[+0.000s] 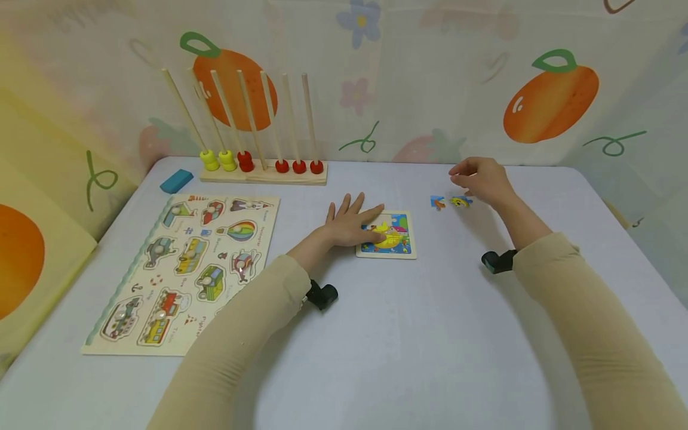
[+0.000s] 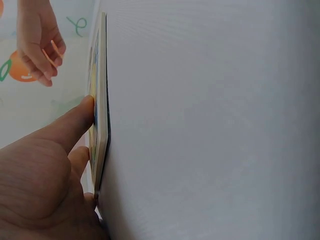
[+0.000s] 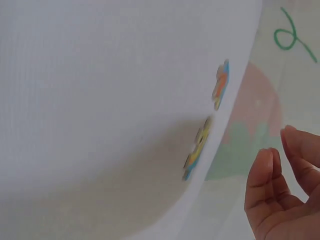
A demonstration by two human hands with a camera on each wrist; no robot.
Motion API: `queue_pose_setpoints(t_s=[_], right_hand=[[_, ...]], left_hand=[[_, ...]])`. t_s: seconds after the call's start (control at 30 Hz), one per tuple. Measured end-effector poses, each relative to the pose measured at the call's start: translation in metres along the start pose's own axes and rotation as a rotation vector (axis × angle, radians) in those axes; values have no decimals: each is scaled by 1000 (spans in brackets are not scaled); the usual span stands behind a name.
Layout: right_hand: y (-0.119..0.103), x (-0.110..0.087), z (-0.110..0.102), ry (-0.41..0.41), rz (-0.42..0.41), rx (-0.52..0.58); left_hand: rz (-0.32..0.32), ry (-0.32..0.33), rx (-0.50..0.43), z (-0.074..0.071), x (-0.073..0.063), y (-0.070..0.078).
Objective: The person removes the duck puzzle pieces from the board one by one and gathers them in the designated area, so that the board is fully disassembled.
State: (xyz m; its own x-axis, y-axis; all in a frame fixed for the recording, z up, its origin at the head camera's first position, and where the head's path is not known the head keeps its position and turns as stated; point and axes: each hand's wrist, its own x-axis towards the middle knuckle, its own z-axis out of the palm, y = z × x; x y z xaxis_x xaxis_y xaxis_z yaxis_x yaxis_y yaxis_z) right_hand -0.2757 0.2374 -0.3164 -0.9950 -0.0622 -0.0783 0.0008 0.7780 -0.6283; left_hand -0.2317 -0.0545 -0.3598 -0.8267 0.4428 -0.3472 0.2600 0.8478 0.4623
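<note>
My left hand (image 1: 346, 228) lies with fingers spread over the left part of a small square jigsaw puzzle (image 1: 403, 245) in a pale wooden frame. In the left wrist view its thumb (image 2: 75, 122) presses on the puzzle's picture face. Raised over the table at the back right, my right hand (image 1: 486, 182) has its fingers loosely bent, with nothing between them. Below it lie two loose puzzle pieces: a yellow and blue one (image 1: 461, 202) and, left of that, a blue and orange one (image 1: 438, 203). The right wrist view shows a gap between thumb and fingers (image 3: 259, 175).
A peg board (image 1: 145, 310) with vehicle pictures lies at the left. Behind it stands a wooden counting stand (image 1: 269, 177) with tall rods and red and yellow beads. A blue block (image 1: 176, 181) sits beside the stand. A printed cloth (image 1: 408, 77) hangs along the table's back edge.
</note>
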Motion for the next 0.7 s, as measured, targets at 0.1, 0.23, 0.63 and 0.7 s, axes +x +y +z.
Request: queue_pose_setpoints(t_s=[0.1,0.23,0.63,0.7], right_hand=[[-9,-2,7,-11,-15,18],[-18,-7,17,-54,-44,26],[-33,-12,52,-224,-168,21],[-35,-13,57,-252,-189,22]], left_hand=[[-1,1,1,0,0,0],[2,-5,7,0,1,0],[-5,-8,23,-1,0,1],[-6,-9,24,-1,0,1]])
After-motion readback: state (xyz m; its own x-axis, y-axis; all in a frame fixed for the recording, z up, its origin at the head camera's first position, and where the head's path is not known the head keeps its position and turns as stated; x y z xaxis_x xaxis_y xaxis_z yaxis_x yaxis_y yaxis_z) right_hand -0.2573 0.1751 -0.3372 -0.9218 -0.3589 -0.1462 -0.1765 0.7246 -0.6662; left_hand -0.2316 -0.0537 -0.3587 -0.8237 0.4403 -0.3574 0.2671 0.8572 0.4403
